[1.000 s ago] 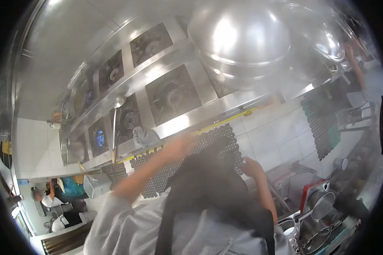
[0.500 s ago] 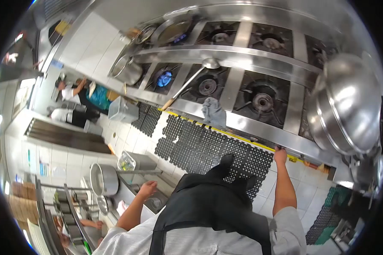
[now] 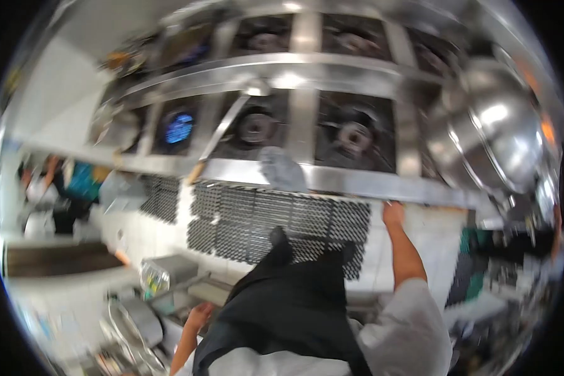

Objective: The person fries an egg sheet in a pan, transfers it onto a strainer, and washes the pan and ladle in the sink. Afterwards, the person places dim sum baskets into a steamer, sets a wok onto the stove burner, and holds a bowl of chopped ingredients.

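Observation:
My right hand (image 3: 393, 214) reaches to the front edge of the steel stove (image 3: 344, 180), its fingers curled closed. Whatever they grip at that edge is hidden and blurred. Low on the left, my left hand (image 3: 199, 315) hangs beside my black apron (image 3: 282, 313), loosely open and holding nothing. A grey cloth (image 3: 282, 169) drapes over the stove's front rail. Across a burner lies a long ladle (image 3: 225, 128), its wooden handle sticking out past the edge. One front burner (image 3: 179, 128) has a blue flame.
Large steel bowls (image 3: 489, 131) sit on the stove's right end. A pot (image 3: 116, 128) stands at the left end. Black rubber mats (image 3: 244, 219) cover the floor. Behind me are a shelf and a big pot (image 3: 135, 323). Co-workers (image 3: 44, 194) stand far left.
My view has swung right, so the stove and its contents shift left in the picture. My right hand stays at the stove's front edge. My left hand has moved lower in view.

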The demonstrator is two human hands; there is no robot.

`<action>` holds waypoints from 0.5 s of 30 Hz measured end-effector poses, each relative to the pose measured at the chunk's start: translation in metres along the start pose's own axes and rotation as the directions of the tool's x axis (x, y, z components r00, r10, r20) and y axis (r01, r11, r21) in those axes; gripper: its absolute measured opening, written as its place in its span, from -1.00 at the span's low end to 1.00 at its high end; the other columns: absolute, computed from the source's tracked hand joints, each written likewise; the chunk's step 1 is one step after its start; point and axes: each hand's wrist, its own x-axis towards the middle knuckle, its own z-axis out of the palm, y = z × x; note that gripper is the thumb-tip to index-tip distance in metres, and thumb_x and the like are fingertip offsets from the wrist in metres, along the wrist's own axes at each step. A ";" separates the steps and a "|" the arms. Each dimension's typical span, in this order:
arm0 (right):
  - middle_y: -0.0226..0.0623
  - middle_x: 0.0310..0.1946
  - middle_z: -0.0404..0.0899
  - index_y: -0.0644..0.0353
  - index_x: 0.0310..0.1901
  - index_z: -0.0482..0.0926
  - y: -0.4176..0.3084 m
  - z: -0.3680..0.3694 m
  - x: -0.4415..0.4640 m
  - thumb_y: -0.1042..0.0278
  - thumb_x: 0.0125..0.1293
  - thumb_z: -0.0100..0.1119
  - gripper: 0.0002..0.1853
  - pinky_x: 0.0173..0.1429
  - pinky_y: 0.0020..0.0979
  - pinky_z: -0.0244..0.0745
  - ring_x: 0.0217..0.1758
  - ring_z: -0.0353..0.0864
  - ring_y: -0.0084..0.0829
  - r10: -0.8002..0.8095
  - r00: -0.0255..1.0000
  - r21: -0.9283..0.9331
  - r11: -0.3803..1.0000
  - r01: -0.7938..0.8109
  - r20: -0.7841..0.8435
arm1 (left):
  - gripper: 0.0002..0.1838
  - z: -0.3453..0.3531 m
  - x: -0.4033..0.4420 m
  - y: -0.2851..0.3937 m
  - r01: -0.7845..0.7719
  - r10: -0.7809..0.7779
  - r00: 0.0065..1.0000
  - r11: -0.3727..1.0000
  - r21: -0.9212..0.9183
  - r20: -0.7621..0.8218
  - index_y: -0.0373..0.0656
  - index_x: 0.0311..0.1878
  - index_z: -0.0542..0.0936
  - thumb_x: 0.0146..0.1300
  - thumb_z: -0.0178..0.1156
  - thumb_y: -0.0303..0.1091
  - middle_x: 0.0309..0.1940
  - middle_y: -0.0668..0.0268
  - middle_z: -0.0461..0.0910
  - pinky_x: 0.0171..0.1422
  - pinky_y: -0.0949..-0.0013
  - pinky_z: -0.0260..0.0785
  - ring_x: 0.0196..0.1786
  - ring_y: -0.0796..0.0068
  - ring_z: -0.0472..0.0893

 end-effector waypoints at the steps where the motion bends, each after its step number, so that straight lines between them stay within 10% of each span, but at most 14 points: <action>1: 0.15 -0.10 0.71 0.28 -0.13 0.71 -0.002 -0.005 -0.004 0.06 0.40 0.20 -0.62 0.11 0.06 0.59 0.01 0.70 0.17 -0.003 1.000 0.025 1.000 0.003 0.010 | -0.52 -0.021 0.016 -0.018 0.071 -0.071 0.997 0.997 0.007 -0.042 -0.29 0.20 0.61 0.47 0.26 -0.06 -0.06 0.32 0.73 -0.10 0.35 0.55 -0.11 0.45 0.70; 10: 0.12 -0.02 0.67 0.34 0.00 0.63 -0.033 -0.011 -0.021 0.03 0.41 0.20 -0.55 0.14 -0.05 0.62 0.05 0.70 0.08 0.126 0.992 -0.187 0.974 -0.125 -0.007 | -0.60 -0.112 0.067 0.017 -0.070 0.069 0.995 0.997 -0.012 -0.077 -0.27 0.10 0.63 0.46 0.29 -0.09 -0.34 0.44 0.60 -0.35 0.48 0.31 -0.37 0.63 0.49; 15: 0.10 -0.05 0.66 0.35 -0.02 0.63 -0.029 0.003 -0.016 0.05 0.40 0.22 -0.56 0.14 -0.06 0.63 0.05 0.70 0.07 0.118 0.990 -0.253 0.958 -0.134 -0.078 | -0.58 -0.113 0.079 0.005 -0.012 0.012 0.994 1.000 -0.006 -0.110 -0.37 0.23 0.57 0.46 0.27 -0.27 0.15 0.14 0.65 0.39 0.30 0.35 0.23 0.36 0.58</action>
